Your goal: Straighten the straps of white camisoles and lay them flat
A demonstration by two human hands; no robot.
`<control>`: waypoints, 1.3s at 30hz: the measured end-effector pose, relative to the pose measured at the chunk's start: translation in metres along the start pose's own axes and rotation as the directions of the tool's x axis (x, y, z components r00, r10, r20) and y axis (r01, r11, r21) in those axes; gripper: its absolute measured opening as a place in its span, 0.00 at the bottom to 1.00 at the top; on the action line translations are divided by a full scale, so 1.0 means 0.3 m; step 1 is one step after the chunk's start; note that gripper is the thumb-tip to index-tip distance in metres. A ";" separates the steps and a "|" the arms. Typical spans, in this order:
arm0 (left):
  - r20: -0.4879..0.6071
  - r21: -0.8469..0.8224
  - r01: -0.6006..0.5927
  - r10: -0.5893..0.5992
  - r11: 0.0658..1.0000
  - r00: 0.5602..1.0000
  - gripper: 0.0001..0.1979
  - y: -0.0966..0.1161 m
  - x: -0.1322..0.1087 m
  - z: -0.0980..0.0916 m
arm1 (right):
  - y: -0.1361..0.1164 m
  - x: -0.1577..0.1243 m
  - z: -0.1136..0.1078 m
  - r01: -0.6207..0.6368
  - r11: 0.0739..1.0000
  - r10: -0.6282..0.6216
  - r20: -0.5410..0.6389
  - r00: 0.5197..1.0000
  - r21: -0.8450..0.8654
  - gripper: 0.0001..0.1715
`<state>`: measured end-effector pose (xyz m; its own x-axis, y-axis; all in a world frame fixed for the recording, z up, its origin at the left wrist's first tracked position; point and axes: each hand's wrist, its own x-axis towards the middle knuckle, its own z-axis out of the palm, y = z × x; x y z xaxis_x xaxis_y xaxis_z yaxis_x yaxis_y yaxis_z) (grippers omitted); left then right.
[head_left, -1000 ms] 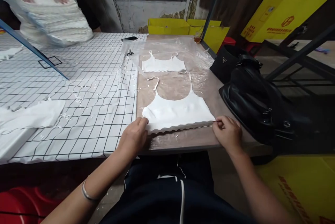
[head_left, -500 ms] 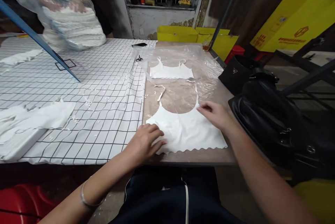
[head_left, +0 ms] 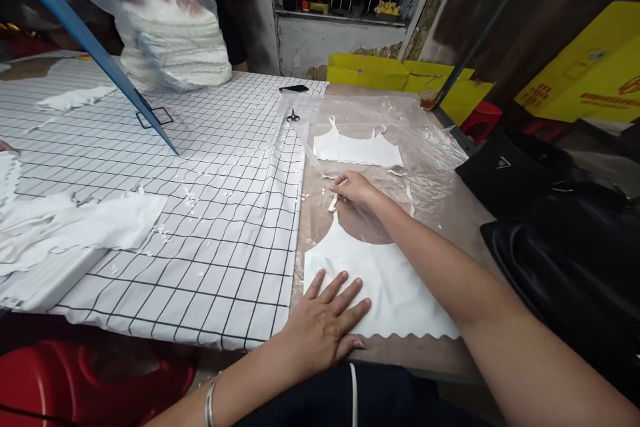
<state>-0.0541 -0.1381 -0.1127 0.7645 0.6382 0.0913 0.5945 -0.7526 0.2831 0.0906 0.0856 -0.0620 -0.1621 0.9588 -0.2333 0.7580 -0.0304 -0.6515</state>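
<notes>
A white camisole top [head_left: 380, 280] with thin straps and a scalloped hem lies flat on the plastic-covered brown table end. My left hand [head_left: 327, 317] rests on its lower left part, palm down with the fingers spread. Reaching across the garment, my right hand [head_left: 354, 188] has its fingers closed on the left strap [head_left: 333, 202]. The right strap [head_left: 410, 197] lies loose, partly behind my right forearm. Farther back, a smaller white strapped top [head_left: 357, 149] lies flat on the plastic.
Left are a checked cloth [head_left: 240, 247] with white scraps, and piled white garments [head_left: 115, 220]. Small scissors [head_left: 293, 116] and a phone [head_left: 294, 88] lie farther back. A blue post [head_left: 100, 60] slants across; a person holds a bag of white garments [head_left: 175, 40]. Black bags [head_left: 565, 267] sit right.
My right hand has moved from the top's right strap base to its left strap. My left hand has flattened and spread on the fabric. The view has shifted left.
</notes>
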 end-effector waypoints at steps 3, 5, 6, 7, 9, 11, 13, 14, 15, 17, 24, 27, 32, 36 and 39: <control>0.008 -0.013 -0.014 0.014 1.000 1.000 0.31 -0.005 0.003 0.015 | 0.015 -0.043 -0.012 0.100 0.994 -0.094 0.114 0.989 -0.051 0.18; 0.013 -0.029 -0.010 0.010 1.000 1.000 0.31 -0.006 0.003 0.021 | 0.015 -0.069 -0.003 0.147 0.986 -0.136 0.120 0.983 -0.085 0.12; 0.007 -0.032 -0.005 0.005 0.999 1.000 0.30 -0.005 0.002 0.022 | 0.011 -0.075 0.002 0.130 0.990 -0.125 0.088 0.988 -0.052 0.09; -0.002 -0.031 0.000 0.000 1.000 1.000 0.30 -0.004 0.001 0.023 | 0.004 -0.077 0.005 0.088 0.996 -0.089 0.038 0.995 0.028 0.07; -0.022 -0.026 0.004 -0.004 1.000 1.000 0.30 -0.002 -0.001 0.025 | -0.013 -0.064 0.001 -0.037 0.974 0.042 -0.019 0.999 0.222 0.06; -0.032 -0.022 0.003 -0.003 1.000 0.999 0.30 -0.002 -0.002 0.028 | -0.031 -0.033 -0.021 -0.149 0.918 0.167 -0.018 0.986 0.369 0.09; -0.032 -0.018 -0.001 0.001 1.000 0.999 0.30 -0.003 -0.001 0.031 | -0.048 0.009 -0.061 -0.181 0.903 0.211 -0.037 0.977 0.390 0.13; -0.032 -0.016 -0.002 0.002 1.000 0.999 0.30 -0.004 -0.001 0.033 | -0.056 0.033 -0.085 -0.184 0.900 0.225 -0.059 0.973 0.396 0.15; -0.033 -0.015 -0.004 0.004 1.000 0.999 0.30 -0.005 -0.001 0.034 | -0.065 0.058 -0.111 -0.182 0.896 0.237 -0.090 0.967 0.405 0.16; -0.029 -0.023 -0.007 0.006 1.000 1.000 0.30 -0.006 0.000 0.032 | -0.088 0.106 -0.165 -0.174 0.891 0.259 -0.153 0.954 0.420 0.20; 0.153 -0.483 0.156 -0.092 0.861 0.984 0.31 0.016 0.019 -0.088 | -0.187 0.010 -0.284 0.052 0.891 0.079 -0.266 0.961 0.450 0.22; 0.212 -0.940 0.285 -0.330 0.190 0.920 0.32 0.025 0.064 -0.164 | -0.172 -0.272 -0.274 0.482 0.780 -0.468 -0.139 0.873 0.398 0.22; 0.465 -0.610 0.042 -0.315 -0.791 0.827 0.22 0.023 0.148 -0.225 | -0.007 -0.695 -0.205 0.612 0.765 -0.638 0.360 0.680 0.200 0.21; 0.453 -0.582 -0.012 -0.336 -0.813 0.826 0.14 0.051 0.182 -0.259 | 0.124 -0.748 -0.072 0.251 0.736 -0.268 -0.070 0.961 0.628 0.24; 0.415 -0.613 -0.019 -0.342 -0.790 0.843 0.17 0.068 0.211 -0.291 | 0.140 -0.737 0.033 -0.007 0.453 -0.301 0.160 0.940 0.892 0.31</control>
<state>-0.0155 -0.0990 -0.0177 0.5446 0.7282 -0.4161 -0.6369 0.6819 0.3597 0.1520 -0.1304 -0.0448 -0.4817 0.8652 -0.1392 -0.2188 -0.2725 -0.9369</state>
